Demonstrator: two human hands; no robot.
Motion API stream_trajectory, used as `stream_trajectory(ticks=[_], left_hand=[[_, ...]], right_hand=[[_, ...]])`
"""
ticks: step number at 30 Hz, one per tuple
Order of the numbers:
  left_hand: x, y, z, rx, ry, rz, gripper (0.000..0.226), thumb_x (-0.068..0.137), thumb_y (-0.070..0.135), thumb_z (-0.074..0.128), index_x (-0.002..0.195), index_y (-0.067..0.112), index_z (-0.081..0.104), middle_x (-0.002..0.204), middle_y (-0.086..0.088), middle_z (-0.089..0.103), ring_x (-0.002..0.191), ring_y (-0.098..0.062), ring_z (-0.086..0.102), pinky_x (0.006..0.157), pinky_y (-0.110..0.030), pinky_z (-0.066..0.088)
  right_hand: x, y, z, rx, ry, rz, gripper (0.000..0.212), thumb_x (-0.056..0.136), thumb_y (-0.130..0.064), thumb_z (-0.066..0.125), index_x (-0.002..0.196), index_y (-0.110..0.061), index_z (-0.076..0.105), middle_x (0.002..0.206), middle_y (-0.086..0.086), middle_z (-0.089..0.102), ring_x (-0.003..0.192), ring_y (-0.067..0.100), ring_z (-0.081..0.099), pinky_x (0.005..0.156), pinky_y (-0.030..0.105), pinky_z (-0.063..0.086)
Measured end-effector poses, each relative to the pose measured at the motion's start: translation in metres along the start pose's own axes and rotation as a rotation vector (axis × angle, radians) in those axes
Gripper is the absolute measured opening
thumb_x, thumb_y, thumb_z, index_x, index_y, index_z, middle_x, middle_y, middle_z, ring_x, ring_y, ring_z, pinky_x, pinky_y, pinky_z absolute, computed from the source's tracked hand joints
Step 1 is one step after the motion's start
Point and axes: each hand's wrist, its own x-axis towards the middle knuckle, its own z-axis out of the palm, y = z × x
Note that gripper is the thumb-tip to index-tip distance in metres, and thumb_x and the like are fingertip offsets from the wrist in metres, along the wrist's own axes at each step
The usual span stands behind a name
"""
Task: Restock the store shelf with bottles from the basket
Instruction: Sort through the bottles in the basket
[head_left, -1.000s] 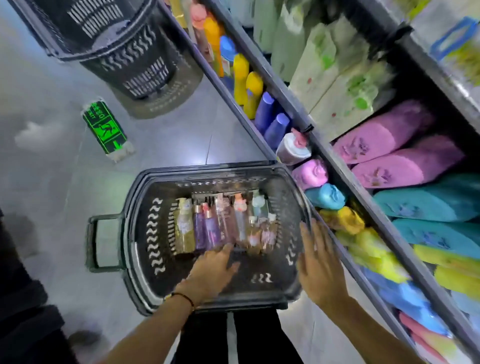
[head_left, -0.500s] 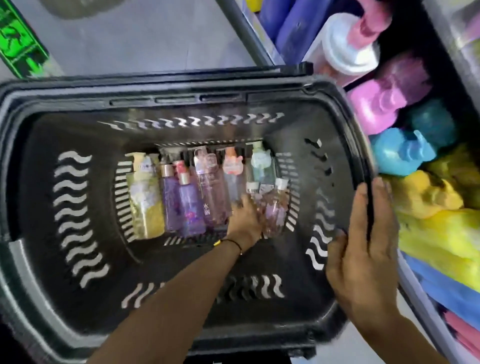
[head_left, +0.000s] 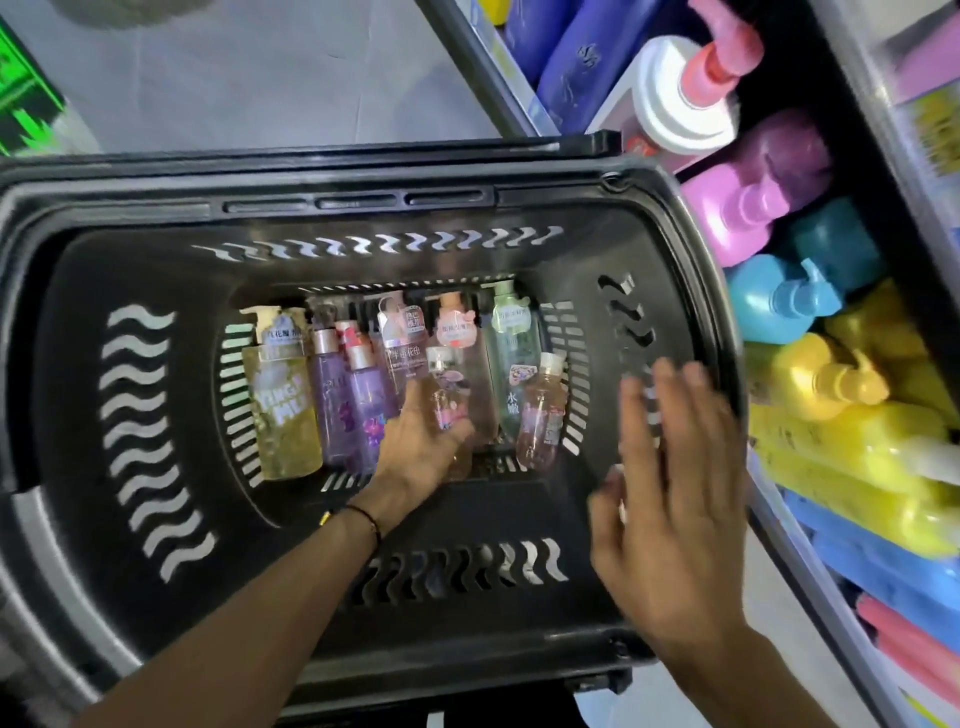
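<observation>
Row of bottles (head_left: 358, 410) on floor of black plastic shopping basket (head_left: 156, 176), centre frame, caps toward top edge. Left hand (head_left: 418, 447) deep inside, grip curled round small clear pink bottle (head_left: 447, 395). Its long axis runs bottom-to-top of frame, roughly in line with forearm. Right hand (head_left: 670, 467) spread, holding nothing, blurred, over basket's right wall. Store shelf (head_left: 488, 67) along right of frame, so right hand is nearer it. Likely next: lift bottle up, carry rightward over wall.

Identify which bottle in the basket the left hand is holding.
The small pinkish bottle with the clear cap, mid-row: the left hand grips its lower half. The similar white-capped bottle farther right lies free.
</observation>
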Motion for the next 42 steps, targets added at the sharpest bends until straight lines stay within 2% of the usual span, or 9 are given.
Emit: stream_trajectory(ticks=[3, 9, 13, 19, 26, 30, 36, 40, 42], left_hand=[[-0.006, -0.002, -0.025, -0.065, 0.021, 0.041, 0.062, 0.093, 0.023, 0.068, 0.145, 0.028, 0.034, 0.108, 0.002, 0.062, 0.059, 0.003, 0.064, 0.064, -0.026, 0.055], [-0.011, -0.014, -0.05, -0.223, -0.007, 0.054, 0.05, 0.097, 0.016, 0.063, 0.136, 0.035, 0.039, 0.117, 0.003, 0.068, 0.098, -0.012, 0.07, 0.088, -0.036, 0.059], [-0.012, -0.017, -0.06, -0.285, -0.027, 0.065, 0.057, 0.1, 0.012, 0.058, 0.147, 0.03, 0.032, 0.123, 0.01, 0.062, 0.105, -0.006, 0.065, 0.1, -0.037, 0.053], [-0.014, -0.027, -0.068, -0.278, -0.048, 0.079, 0.051, 0.1, 0.01, 0.058, 0.142, 0.029, 0.036, 0.111, 0.02, 0.062, 0.084, 0.013, 0.067, 0.069, -0.013, 0.056], [-0.035, -0.021, -0.082, -0.344, -0.04, 0.0, 0.048, 0.096, 0.012, 0.063, 0.135, 0.032, 0.042, 0.108, 0.011, 0.068, 0.078, 0.0, 0.074, 0.062, -0.028, 0.06], [-0.076, -0.004, -0.097, -0.401, -0.01, -0.027, 0.049, 0.094, 0.005, 0.064, 0.13, 0.032, 0.046, 0.115, 0.002, 0.068, 0.076, -0.004, 0.073, 0.058, -0.025, 0.058], [-0.195, 0.06, -0.134, -0.54, -0.016, 0.031, 0.059, 0.085, -0.003, 0.073, 0.123, 0.034, 0.047, 0.1, -0.014, 0.066, 0.066, -0.02, 0.058, 0.047, -0.031, 0.047], [-0.294, 0.131, -0.168, -0.565, 0.016, 0.122, 0.059, 0.085, -0.007, 0.072, 0.125, 0.027, 0.045, 0.088, 0.0, 0.071, 0.068, -0.023, 0.063, 0.065, -0.07, 0.053], [-0.338, 0.166, -0.185, -0.566, 0.066, 0.167, 0.062, 0.084, -0.011, 0.071, 0.122, 0.032, 0.046, 0.087, -0.001, 0.073, 0.064, -0.023, 0.066, 0.066, -0.07, 0.053]], right_hand=[[0.0, -0.029, 0.029, 0.104, -0.259, 0.025, 0.07, 0.088, -0.02, 0.054, 0.154, -0.007, 0.035, 0.164, 0.015, 0.024, 0.152, 0.031, 0.022, 0.121, 0.048, 0.029], [0.017, -0.037, 0.135, 0.334, -0.486, 0.726, 0.094, 0.09, -0.029, 0.069, 0.159, -0.012, 0.008, 0.158, 0.017, 0.027, 0.142, 0.035, 0.034, 0.113, 0.046, 0.04], [0.026, -0.038, 0.184, 0.291, -0.461, 0.874, 0.098, 0.087, -0.035, 0.073, 0.157, -0.009, 0.01, 0.153, 0.021, 0.033, 0.137, 0.038, 0.04, 0.107, 0.05, 0.045], [0.032, -0.044, 0.205, 0.17, -0.331, 0.962, 0.071, 0.089, -0.031, 0.07, 0.141, 0.005, 0.037, 0.136, 0.028, 0.043, 0.125, 0.041, 0.045, 0.105, 0.048, 0.044], [0.031, -0.045, 0.21, 0.511, -0.431, 0.972, 0.056, 0.09, -0.043, 0.069, 0.128, -0.007, 0.049, 0.113, 0.017, 0.064, 0.097, 0.034, 0.067, 0.081, 0.046, 0.06], [0.031, -0.056, 0.142, 1.024, -0.455, 0.908, 0.049, 0.084, -0.038, 0.074, 0.123, -0.02, 0.05, 0.112, 0.006, 0.068, 0.094, 0.02, 0.071, 0.075, 0.035, 0.061], [0.029, -0.091, -0.05, 1.479, -0.503, 0.883, 0.03, 0.095, -0.008, 0.063, 0.124, -0.01, 0.056, 0.094, 0.016, 0.071, 0.066, 0.034, 0.071, 0.058, 0.04, 0.058], [0.025, -0.111, -0.181, 1.647, -0.522, 0.87, 0.032, 0.085, 0.001, 0.065, 0.116, 0.004, 0.055, 0.073, 0.019, 0.064, 0.049, 0.028, 0.058, 0.044, 0.031, 0.046], [0.028, -0.12, -0.248, 1.71, -0.526, 0.8, 0.035, 0.074, -0.007, 0.068, 0.107, -0.003, 0.06, 0.069, 0.017, 0.06, 0.046, 0.026, 0.054, 0.043, 0.03, 0.044]])
